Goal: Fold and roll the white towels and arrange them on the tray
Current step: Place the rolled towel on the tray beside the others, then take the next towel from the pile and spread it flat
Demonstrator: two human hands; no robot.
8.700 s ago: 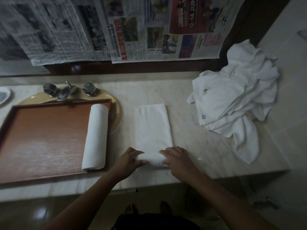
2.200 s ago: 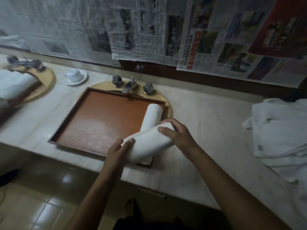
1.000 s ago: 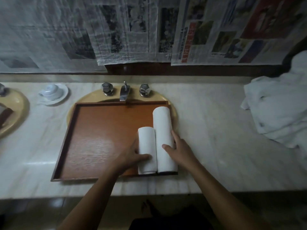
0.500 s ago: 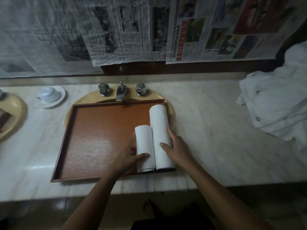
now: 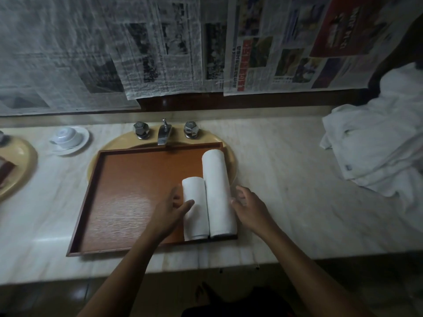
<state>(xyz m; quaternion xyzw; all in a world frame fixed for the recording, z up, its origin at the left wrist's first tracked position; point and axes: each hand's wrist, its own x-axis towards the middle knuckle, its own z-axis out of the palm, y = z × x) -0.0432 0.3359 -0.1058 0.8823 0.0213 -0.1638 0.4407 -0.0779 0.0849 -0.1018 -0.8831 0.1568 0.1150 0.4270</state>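
Brown wooden tray (image 5: 128, 202), rectangular with a raised rim, set over a yellow sink basin (image 5: 109, 145) sunk in a pale marble counter (image 5: 286, 179). On the tray, against its right rim: one long rolled towel (image 5: 216, 179), white, lying lengthwise from the far rim to the near rim; one short rolled towel (image 5: 196, 216), white, touching the long roll's left side, near ends roughly level at the near rim. Left hand (image 5: 168, 212): thumb laid across the top of the short roll, fingers at its left side, gripping it. Right hand (image 5: 250, 209): fingers loosely bent and holding nothing, tips at the long roll's right side by the tray rim; contact not clear through blur. Pile of unfolded white towels (image 5: 377, 152), heaped at the counter's right end, well apart from the tray. Chrome faucet (image 5: 163, 132) between two faceted knobs, behind the tray. Upturned white cup on a saucer (image 5: 68, 136), left of the basin. Newspaper sheets (image 5: 160, 53) hung across the wall above.
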